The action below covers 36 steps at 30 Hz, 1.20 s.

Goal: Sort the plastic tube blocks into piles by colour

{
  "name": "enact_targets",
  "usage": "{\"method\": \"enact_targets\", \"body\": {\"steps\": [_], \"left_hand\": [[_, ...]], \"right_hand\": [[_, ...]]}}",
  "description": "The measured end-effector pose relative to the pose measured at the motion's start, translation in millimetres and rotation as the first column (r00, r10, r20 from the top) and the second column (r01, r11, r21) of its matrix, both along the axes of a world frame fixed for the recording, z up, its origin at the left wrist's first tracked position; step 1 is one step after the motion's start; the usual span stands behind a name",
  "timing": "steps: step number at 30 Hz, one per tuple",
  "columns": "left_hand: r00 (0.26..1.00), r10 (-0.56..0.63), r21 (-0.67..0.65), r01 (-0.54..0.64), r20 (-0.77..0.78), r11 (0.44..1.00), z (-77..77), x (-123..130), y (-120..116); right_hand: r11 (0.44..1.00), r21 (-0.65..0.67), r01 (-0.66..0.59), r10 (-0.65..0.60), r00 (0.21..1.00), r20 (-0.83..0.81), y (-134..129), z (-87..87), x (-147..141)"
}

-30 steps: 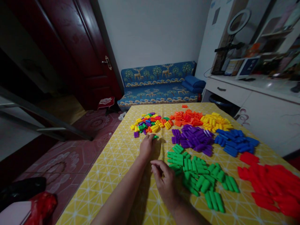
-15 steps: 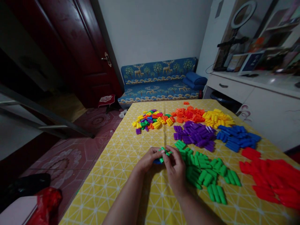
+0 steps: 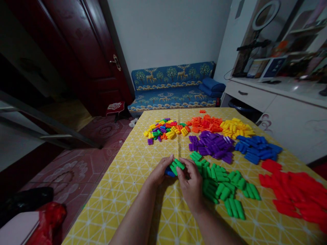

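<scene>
Between my two hands, near the middle of the table, is a green plastic piece made of short joined tubes. My left hand grips its left side, and a blue piece shows under the fingers of that hand. From the right, my right hand pinches the green piece with thumb and fingers. Just right of this hand lies a pile of green pieces. Beyond the hands are a purple pile and a mixed-colour pile.
Orange, yellow, blue and red piles lie on the yellow patterned tablecloth. A blue patterned sofa stands behind the table, with a white cabinet to the right.
The green piece has turned between my hands and more of it shows. The fingers of both hands have shifted on it. The camera view has moved slightly.
</scene>
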State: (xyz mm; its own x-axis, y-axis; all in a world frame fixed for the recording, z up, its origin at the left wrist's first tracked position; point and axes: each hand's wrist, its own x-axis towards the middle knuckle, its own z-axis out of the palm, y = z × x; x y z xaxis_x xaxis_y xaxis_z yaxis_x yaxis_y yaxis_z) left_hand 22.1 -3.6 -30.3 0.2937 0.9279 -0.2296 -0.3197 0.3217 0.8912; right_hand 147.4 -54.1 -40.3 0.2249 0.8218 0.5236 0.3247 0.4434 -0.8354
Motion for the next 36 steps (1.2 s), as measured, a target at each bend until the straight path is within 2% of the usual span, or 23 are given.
{"method": "enact_targets", "body": {"steps": [6, 10, 13, 16, 20, 25, 31, 36], "left_hand": [[0.995, 0.029, -0.060, -0.023, 0.098, 0.998, 2.7, -0.8, 4.5], [0.971, 0.017, -0.052, -0.005, 0.238, 0.999, 4.2, -3.0, 8.2], [0.941, 0.104, -0.129, -0.065, 0.321, 0.989, 5.7, -6.5, 10.1], [0.903, 0.176, -0.218, -0.095, 0.391, 0.971, 9.2, -10.2, 11.0], [0.860, 0.160, -0.191, -0.074, 0.485, 0.979, 10.9, -12.5, 10.9], [0.866, 0.142, -0.126, -0.092, 0.480, 0.988, 7.0, -11.5, 9.5], [0.865, 0.192, -0.165, -0.128, 0.463, 0.978, 2.3, -10.8, 15.4], [0.885, 0.182, -0.192, -0.107, 0.428, 0.975, -5.3, -9.2, 17.3]], "right_hand": [[0.999, -0.043, 0.009, -0.013, 0.994, -0.112, -1.1, 0.0, -0.3], [0.998, -0.008, -0.068, 0.067, 0.995, -0.077, -4.7, 4.7, -0.4], [0.995, -0.008, -0.095, 0.095, 0.995, -0.030, -5.7, 4.3, -1.5], [0.994, -0.053, -0.096, 0.093, 0.994, -0.057, -4.3, 0.6, -2.9], [0.984, -0.142, -0.111, 0.090, 0.985, -0.146, -1.9, -3.0, -4.2], [0.982, -0.157, -0.103, 0.083, 0.988, -0.132, -2.7, -2.6, -4.3], [0.995, -0.095, -0.038, 0.040, 0.999, 0.018, -4.4, 0.6, -4.2], [0.996, -0.043, -0.082, 0.083, 0.996, 0.042, -7.7, 2.1, -7.9]]}}
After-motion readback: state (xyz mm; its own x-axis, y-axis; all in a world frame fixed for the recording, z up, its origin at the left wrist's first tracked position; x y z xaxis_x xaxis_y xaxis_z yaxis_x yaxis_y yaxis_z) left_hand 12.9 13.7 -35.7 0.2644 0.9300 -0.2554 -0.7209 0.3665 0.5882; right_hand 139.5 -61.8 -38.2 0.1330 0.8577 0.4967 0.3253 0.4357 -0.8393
